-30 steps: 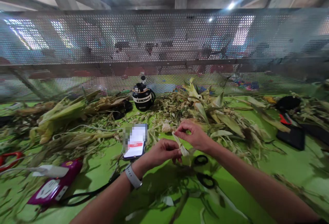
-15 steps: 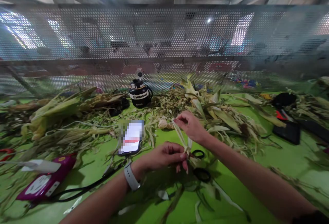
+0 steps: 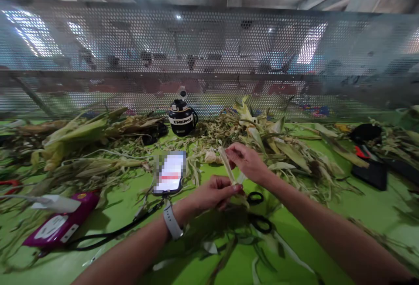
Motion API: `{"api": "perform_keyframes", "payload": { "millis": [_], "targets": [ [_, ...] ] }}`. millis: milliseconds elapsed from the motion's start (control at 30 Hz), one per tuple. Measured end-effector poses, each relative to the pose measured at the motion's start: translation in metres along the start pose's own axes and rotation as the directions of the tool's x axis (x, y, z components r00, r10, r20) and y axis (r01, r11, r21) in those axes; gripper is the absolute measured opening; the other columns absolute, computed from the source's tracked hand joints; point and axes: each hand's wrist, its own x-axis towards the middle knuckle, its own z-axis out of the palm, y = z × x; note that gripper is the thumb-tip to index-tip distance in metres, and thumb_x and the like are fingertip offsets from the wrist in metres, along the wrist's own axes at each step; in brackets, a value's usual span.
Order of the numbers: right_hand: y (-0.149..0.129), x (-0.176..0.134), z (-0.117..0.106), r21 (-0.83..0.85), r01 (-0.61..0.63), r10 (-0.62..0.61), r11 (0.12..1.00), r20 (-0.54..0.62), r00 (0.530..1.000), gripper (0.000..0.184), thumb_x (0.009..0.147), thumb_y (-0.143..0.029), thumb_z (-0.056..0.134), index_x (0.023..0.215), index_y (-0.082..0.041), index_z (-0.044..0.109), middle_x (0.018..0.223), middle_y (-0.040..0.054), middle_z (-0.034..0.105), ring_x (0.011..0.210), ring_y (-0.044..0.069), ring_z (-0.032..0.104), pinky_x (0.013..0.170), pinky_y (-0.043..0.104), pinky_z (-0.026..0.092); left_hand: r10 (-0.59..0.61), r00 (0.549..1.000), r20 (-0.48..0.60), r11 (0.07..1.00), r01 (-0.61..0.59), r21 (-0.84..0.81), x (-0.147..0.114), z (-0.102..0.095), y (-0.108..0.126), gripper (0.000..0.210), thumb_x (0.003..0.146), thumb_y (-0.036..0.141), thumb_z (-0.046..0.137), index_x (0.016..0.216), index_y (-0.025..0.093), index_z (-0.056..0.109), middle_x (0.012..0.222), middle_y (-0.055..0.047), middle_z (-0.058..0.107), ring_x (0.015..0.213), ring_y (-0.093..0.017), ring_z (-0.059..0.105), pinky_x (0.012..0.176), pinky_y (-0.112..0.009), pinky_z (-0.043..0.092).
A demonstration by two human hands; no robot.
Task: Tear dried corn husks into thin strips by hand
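Observation:
My left hand (image 3: 212, 193), with a pale watch band (image 3: 172, 221) on its wrist, pinches a folded strip of corn husk (image 3: 227, 165) between thumb and fingers. The strip stands up from the grip, its upper end beside the curled fingers of my right hand (image 3: 244, 159). Those fingertips close on the strip's upper part, partly hidden behind it. A second pale end of husk shows below my right hand. Black scissors handles (image 3: 260, 223) lie just right of my left hand; the blades are hidden. Loose husk strips (image 3: 225, 254) lie below the hands.
Beyond the hands, a heap of corn husks (image 3: 262, 134) lies beside a black jug (image 3: 182, 119). To the left are a lit phone (image 3: 169, 173), a purple power bank (image 3: 62, 224) with cables, and more husks (image 3: 81, 134). A dark phone (image 3: 369, 173) lies right. A perforated metal screen (image 3: 209, 58) stands behind.
The husk strip now shows its broader side between my hands. My right fingers have curled in closer to it, and my left fingers have tucked under. The view has shifted slightly.

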Motion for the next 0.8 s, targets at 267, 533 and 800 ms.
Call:
{"api": "perform_keyframes", "payload": {
  "millis": [267,533,800],
  "targets": [
    [0.003,0.004,-0.032,-0.286,0.055,0.025,0.957,0.269,0.963,0.048,0.084,-0.057,0.046,0.06,-0.016,0.051,0.057,-0.0035,0.045,0.054,0.01,0.041,0.05,0.022,0.03,0.07,0.986,-0.152,0.986,-0.091,-0.141,0.007,-0.018,-0.002,0.039,0.074,0.051,0.061,0.077,0.013,0.062,0.042,0.006,0.051,0.035,-0.005,0.041,0.039,-0.017,0.031],
    [0.024,-0.014,-0.019,-0.307,0.082,-0.123,0.948,-0.115,0.986,0.038,0.089,-0.05,0.042,0.07,-0.019,0.053,0.071,0.0039,0.055,0.07,0.018,0.053,0.067,0.029,0.041,0.012,0.989,-0.145,0.965,-0.049,-0.257,0.01,-0.014,-0.004,0.039,0.068,0.052,0.067,0.071,0.013,0.061,0.048,0.003,0.06,0.041,-0.008,0.05,0.047,-0.02,0.038],
    [0.023,-0.02,-0.019,-0.3,0.025,-0.036,0.954,-0.033,0.999,0.043,0.093,-0.044,0.032,0.063,-0.02,0.05,0.063,0.0027,0.054,0.059,0.016,0.048,0.056,0.028,0.037,-0.01,0.964,-0.267,0.885,-0.116,-0.452,0.014,-0.021,-0.009,0.042,0.069,0.051,0.066,0.084,0.012,0.066,0.07,-0.004,0.069,0.059,-0.012,0.06,0.052,-0.02,0.036]
  ]
}}
